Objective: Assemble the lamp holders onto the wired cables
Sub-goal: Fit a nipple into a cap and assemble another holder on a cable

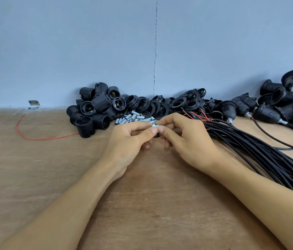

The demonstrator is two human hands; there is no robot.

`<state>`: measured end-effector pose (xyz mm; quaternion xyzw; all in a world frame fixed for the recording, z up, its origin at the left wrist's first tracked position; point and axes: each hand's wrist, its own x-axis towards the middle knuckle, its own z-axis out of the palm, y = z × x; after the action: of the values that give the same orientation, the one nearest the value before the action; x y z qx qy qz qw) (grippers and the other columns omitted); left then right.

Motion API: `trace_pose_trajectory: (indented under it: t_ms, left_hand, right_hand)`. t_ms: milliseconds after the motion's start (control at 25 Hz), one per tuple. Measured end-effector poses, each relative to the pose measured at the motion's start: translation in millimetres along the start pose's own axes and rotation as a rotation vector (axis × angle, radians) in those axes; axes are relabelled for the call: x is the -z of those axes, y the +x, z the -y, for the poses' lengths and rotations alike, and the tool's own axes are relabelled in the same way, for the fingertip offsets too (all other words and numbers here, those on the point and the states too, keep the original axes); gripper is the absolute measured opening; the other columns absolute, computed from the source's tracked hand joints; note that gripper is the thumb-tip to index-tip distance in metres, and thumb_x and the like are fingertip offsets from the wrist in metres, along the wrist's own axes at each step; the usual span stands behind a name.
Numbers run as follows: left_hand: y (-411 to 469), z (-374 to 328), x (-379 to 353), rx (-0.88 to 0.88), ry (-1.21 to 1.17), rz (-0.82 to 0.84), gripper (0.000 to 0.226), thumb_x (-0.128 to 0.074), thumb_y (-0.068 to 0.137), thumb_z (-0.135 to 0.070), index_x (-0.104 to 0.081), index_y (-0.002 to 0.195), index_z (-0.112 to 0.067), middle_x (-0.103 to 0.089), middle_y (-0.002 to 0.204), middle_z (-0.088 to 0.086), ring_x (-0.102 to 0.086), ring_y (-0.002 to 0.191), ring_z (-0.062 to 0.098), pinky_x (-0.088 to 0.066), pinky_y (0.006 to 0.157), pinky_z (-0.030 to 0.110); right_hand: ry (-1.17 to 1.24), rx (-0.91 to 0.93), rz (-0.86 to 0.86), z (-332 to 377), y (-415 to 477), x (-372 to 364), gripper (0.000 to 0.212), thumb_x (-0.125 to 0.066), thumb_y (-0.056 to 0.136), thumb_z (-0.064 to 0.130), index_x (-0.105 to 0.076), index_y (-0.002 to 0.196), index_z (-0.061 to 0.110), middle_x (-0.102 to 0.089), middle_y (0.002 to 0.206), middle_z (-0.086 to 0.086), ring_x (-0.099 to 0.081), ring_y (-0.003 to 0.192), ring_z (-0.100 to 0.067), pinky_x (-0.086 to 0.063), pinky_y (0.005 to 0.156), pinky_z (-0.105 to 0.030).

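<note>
Hands meet at centre of table (142,204): left hand (129,139) and right hand (187,139) both pinch one metal tube (155,125) at fingertips. Dark part just below it, mostly hidden. Tube pile (135,119) just beyond hands; holders (95,109) far left; rings (151,105) far centre. Cables (250,145) fan right, red-tipped ends near right hand. Finished units (277,105) far right, few. Judged progress: early, most holders and cables unjoined. Red wire (34,138) lies left, apart.
</note>
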<state>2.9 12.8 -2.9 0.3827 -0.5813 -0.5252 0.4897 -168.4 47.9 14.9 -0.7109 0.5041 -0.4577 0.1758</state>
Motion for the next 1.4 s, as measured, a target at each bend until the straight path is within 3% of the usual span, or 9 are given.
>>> trace_pose_trajectory:
  t_ms: [120, 240, 400, 640, 960, 1160, 1280, 1400]
  left_hand:
    - [0.4, 0.4, 0.5, 0.017, -0.032, -0.005, 0.013, -0.079, 0.086, -0.012, -0.077, 0.098, -0.016, -0.078, 0.085, 0.006, -0.068, 0.071, 0.008, -0.054, 0.064, 0.022]
    - [-0.9, 0.0, 0.0, -0.006, -0.018, -0.008, 0.013, -0.078, 0.086, -0.010, -0.078, 0.095, -0.019, -0.079, 0.083, 0.003, -0.068, 0.070, 0.005, -0.054, 0.063, 0.019]
    - [-1.5, -1.0, 1.2, -0.015, 0.002, 0.004, 0.010, -0.078, 0.087, -0.012, -0.079, 0.094, -0.020, -0.079, 0.086, 0.004, -0.068, 0.072, 0.006, -0.054, 0.065, 0.017]
    - [-4.9, -2.4, -5.1, -0.090, 0.023, 0.063, 0.019, -0.075, 0.088, -0.012, -0.081, 0.097, -0.027, -0.079, 0.087, 0.006, -0.070, 0.077, 0.010, -0.054, 0.069, 0.019]
    - [-7.2, -5.6, -4.3, -0.088, 0.044, 0.071, 0.018, -0.077, 0.085, -0.023, -0.081, 0.100, -0.032, -0.079, 0.093, 0.000, -0.069, 0.079, 0.010, -0.057, 0.070, 0.024]
    - [-5.1, -5.6, -3.4, -0.069, 0.059, -0.007, 0.016, -0.080, 0.086, -0.012, -0.081, 0.094, -0.027, -0.079, 0.094, -0.003, -0.071, 0.083, 0.008, -0.055, 0.068, 0.023]
    - [-5.8, -6.3, -4.9, -0.050, 0.051, 0.002, 0.011, -0.080, 0.087, -0.020, -0.079, 0.097, -0.024, -0.079, 0.090, -0.003, -0.070, 0.076, 0.008, -0.054, 0.065, 0.023]
    - [-8.2, -5.5, -5.4, -0.093, 0.161, 0.032, 0.008, -0.075, 0.091, -0.028, -0.081, 0.086, -0.030, -0.078, 0.083, -0.002, -0.067, 0.067, 0.008, -0.053, 0.061, 0.020]
  right_hand:
    - [-0.006, 0.023, -0.020, 1.1, 0.4, -0.1, 0.008, -0.068, 0.094, 0.011, -0.068, 0.102, 0.012, -0.071, 0.079, 0.001, -0.068, 0.066, -0.012, -0.051, 0.065, -0.018]
    - [0.033, 0.012, -0.011, 0.7, 0.9, 0.8, 0.008, -0.068, 0.094, 0.010, -0.068, 0.101, 0.012, -0.072, 0.081, 0.001, -0.069, 0.067, -0.013, -0.056, 0.068, -0.025]
    - [-0.013, 0.037, 0.041, -1.3, 0.8, 0.1, 0.007, -0.062, 0.099, 0.017, -0.065, 0.101, 0.011, -0.069, 0.073, -0.005, -0.065, 0.058, -0.015, -0.054, 0.062, -0.026]
    - [-0.057, 0.059, -0.027, -3.5, 3.8, 1.8, 0.033, -0.052, 0.104, 0.030, -0.063, 0.078, 0.013, -0.064, 0.058, 0.003, -0.062, 0.049, -0.010, -0.043, 0.057, -0.012]
    - [-0.086, 0.011, -0.031, -5.7, 2.7, 0.8, 0.041, -0.049, 0.105, 0.035, -0.060, 0.070, 0.017, -0.061, 0.054, 0.010, -0.056, 0.044, -0.008, -0.042, 0.052, -0.014]
    - [-0.021, -0.065, 0.013, -4.0, 1.7, -2.4, 0.041, -0.048, 0.104, 0.036, -0.060, 0.070, 0.017, -0.059, 0.051, 0.010, -0.053, 0.043, -0.007, -0.043, 0.051, -0.015]
    - [0.018, -0.066, 0.013, -2.4, 1.9, -0.5, 0.042, -0.047, 0.105, 0.036, -0.060, 0.071, 0.015, -0.058, 0.050, 0.011, -0.055, 0.044, -0.009, -0.043, 0.053, -0.015]
    - [0.004, -0.066, 0.011, -1.1, 2.0, 0.7, 0.044, -0.046, 0.105, 0.037, -0.061, 0.073, 0.011, -0.060, 0.056, 0.004, -0.053, 0.044, -0.007, -0.043, 0.054, -0.018]
